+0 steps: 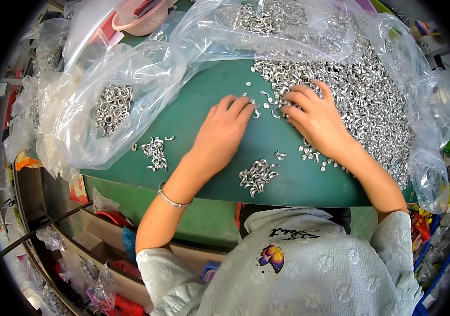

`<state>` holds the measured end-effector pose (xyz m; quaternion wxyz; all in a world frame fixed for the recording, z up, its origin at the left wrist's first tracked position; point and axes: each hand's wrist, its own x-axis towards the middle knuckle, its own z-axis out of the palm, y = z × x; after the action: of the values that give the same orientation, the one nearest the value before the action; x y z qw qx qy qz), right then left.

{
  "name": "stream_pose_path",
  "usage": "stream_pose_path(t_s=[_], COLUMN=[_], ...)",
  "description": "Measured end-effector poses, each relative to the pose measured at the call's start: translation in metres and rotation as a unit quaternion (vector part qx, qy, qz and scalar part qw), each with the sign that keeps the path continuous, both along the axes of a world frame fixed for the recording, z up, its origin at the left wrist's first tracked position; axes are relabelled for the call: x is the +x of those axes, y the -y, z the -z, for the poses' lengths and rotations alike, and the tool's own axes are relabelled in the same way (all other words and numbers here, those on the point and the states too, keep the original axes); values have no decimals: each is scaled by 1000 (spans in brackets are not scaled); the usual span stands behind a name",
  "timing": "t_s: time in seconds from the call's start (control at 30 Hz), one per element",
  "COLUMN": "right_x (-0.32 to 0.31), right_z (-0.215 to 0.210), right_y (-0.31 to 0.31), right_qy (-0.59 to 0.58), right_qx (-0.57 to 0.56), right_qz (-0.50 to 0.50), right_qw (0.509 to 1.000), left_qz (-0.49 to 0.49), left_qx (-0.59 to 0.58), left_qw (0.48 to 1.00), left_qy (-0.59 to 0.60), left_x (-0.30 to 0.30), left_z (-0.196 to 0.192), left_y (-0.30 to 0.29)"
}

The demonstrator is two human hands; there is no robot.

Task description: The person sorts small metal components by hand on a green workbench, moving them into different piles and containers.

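A large heap of small, shiny, curved metal pieces (372, 100) covers the right side of a green work table (193, 105). My right hand (317, 118) rests at the heap's left edge, fingers spread and bent over the pieces. Across a narrow gap, my left hand (222, 131) lies palm down with fingers stretched out. Its fingertips touch a few loose metal pieces (256, 111); the thumb is hidden. Near the table's front edge sits a small pile of curved pieces (258, 176). Another small pile (155, 152) lies left of my left forearm.
Clear plastic sheeting (146, 73) borders the table's left and far sides. Metal rings (113, 108) lie in a cluster on the left, under or in plastic. A pink basket (141, 18) stands at the far left. Below the table is an open cardboard box (96, 239).
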<state>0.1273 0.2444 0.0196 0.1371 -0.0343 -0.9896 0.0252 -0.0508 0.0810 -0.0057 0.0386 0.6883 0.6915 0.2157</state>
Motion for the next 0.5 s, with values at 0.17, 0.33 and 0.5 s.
stream_pose_path(t_s=[0.17, 0.33, 0.5], right_x=[13, -35, -33], right_z=[-2, 7, 18], right_y=[-19, 11, 10], right_qy=[-70, -53, -18], right_qx=[-1, -20, 0], right_qz=[106, 52, 26], right_qw=[992, 997, 999], left_qz=[-61, -94, -118], left_qx=[37, 23, 36], left_qw=[995, 994, 989], left_qy=[67, 42, 85], left_x=[-4, -9, -19], left_z=[-4, 2, -2], left_y=[7, -3, 8])
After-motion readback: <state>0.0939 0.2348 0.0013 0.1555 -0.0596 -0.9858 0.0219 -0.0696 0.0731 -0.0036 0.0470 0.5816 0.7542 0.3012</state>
